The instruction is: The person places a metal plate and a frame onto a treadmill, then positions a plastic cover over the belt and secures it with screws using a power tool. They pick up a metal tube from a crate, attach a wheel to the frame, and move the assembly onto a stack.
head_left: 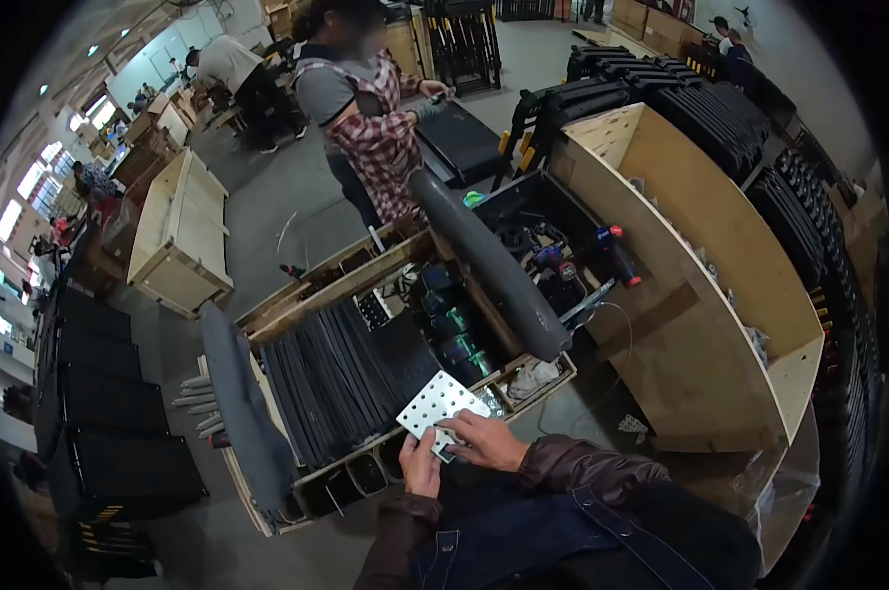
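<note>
One holed metal plate [441, 400] in L hand [422, 466] & R hand [492, 442], mostly fwd.

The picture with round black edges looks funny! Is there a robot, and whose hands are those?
There's no robot here. A person wears a camera on their head, looking forward and down, so there is just one picture. Those are their own bare hands: the left hand and right hand hold a pale plate full of holes. Below it, a wooden crate holds long black strips. Grey padding lies across its side. Another person stands beyond.
</note>
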### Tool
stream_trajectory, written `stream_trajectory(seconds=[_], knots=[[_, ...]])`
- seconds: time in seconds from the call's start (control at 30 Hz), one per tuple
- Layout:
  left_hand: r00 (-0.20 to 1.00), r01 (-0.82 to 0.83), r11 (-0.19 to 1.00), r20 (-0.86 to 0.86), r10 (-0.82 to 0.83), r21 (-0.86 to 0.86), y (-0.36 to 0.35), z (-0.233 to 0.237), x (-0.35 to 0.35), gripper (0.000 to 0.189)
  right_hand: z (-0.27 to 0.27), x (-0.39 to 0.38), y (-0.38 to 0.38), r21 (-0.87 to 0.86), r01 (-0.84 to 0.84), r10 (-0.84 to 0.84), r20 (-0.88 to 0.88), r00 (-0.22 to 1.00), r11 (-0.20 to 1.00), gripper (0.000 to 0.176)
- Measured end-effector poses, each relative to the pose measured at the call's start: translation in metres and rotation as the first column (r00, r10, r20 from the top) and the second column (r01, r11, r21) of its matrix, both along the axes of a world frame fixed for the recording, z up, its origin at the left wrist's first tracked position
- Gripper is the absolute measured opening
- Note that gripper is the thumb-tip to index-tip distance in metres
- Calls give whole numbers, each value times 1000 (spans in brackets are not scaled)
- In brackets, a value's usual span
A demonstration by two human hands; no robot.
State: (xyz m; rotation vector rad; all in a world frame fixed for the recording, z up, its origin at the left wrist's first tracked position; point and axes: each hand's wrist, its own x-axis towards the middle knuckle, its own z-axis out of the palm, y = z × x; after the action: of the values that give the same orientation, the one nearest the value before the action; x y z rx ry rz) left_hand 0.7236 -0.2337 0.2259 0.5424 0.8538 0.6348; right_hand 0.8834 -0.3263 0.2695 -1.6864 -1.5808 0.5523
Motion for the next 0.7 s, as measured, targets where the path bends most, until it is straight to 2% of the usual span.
stream_trajectory(seconds=[0.07, 0.13, 0.17, 0.23, 0.27, 0.3, 0.33, 0.37, 0.43, 0.5, 0.57, 0.6, 0.63, 0.7], knots=[[1000, -15, 1000, 11, 15, 11, -4, 13, 4, 32, 9, 16, 2, 11, 4, -4, 35, 999, 1000, 64], [999, -43, 999, -4, 43, 25, -7, 13, 5, 31, 12, 26, 3, 174, 166, -177, 49, 983, 971, 70], [998, -62, 997, -9, 62, 42, -6, 2, 2, 30, 4, 33, 2, 149, 239, -238, -28, 971, 959, 78], [999, -52, 998, -9, 52, 37, -7, -13, -3, 29, -13, 39, 1, -131, 380, -402, -296, 866, 916, 81], [998, -58, 998, 4, 57, 27, -7, -19, -4, 29, -26, 44, 0, -230, 385, -445, -362, 819, 894, 82], [999, -45, 999, -6, 45, -3, -8, -24, -5, 30, -30, 53, 0, -481, 199, -479, -579, 660, 854, 80], [1000, -16, 999, -6, 16, -42, -11, -26, -4, 31, -26, 64, -2, -632, -61, -550, -714, 433, 773, 79], [1000, 14, 997, -7, -15, -80, -14, -27, -6, 32, -19, 65, -11, -477, -204, -471, -879, 81, 855, 70], [997, 75, 993, -28, -78, -95, -17, -22, -4, 35, -47, 54, -16, -532, -230, -515, -846, 136, 815, 57], [992, 116, 968, -11, -122, -224, -21, -16, -8, 37, -52, 41, -21, -545, -200, -529, -838, 132, 814, 54], [980, 185, 950, -20, -196, -252, -19, -14, -20, 42, -43, 26, -19, -644, -63, -625, -758, 188, 762, 52], [974, 207, 946, -40, -223, -250, -17, -6, -22, 40, -82, 19, -18, -594, -65, -575, -796, 191, 802, 48], [978, 186, 948, -40, -202, -257, -17, -6, -27, 40, -87, 14, -15, -618, -46, -595, -773, 220, 785, 47], [947, 243, 947, -162, -278, -209, -12, -8, -41, 36, -96, 2, -8, -607, 4, -591, -771, 238, 794, 43]])
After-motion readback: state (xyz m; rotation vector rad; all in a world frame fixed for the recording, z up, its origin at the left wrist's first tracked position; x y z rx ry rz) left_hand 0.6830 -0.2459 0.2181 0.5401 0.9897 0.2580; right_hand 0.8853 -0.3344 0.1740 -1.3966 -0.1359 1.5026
